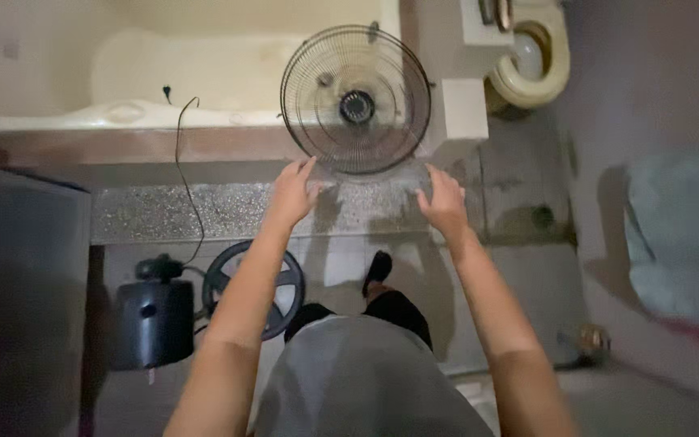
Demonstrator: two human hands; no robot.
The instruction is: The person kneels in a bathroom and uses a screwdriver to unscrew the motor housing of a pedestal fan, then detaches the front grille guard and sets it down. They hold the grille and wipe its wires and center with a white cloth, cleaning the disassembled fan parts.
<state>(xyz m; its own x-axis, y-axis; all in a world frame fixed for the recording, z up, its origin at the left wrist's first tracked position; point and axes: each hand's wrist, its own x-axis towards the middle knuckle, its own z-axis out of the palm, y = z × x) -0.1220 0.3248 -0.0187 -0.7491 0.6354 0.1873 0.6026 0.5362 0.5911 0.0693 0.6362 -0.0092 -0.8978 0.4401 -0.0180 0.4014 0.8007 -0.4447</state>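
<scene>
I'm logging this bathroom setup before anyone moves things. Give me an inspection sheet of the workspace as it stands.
Surface: speckled stone ledge beside a cream bathtub.
Job's things: round wire fan guard standing on edge at the tub rim.
Clutter: black fan motor housing and round fan base on the floor.
Grippers: left hand and right hand open, just below the guard.
Cables: black cord trailing over the ledge.
Surroundings: toilet, tiled floor.

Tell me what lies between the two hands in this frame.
In the head view, the lower rim of the round wire fan guard dips between the left hand and right hand; below it, only bare speckled ledge shows.
</scene>
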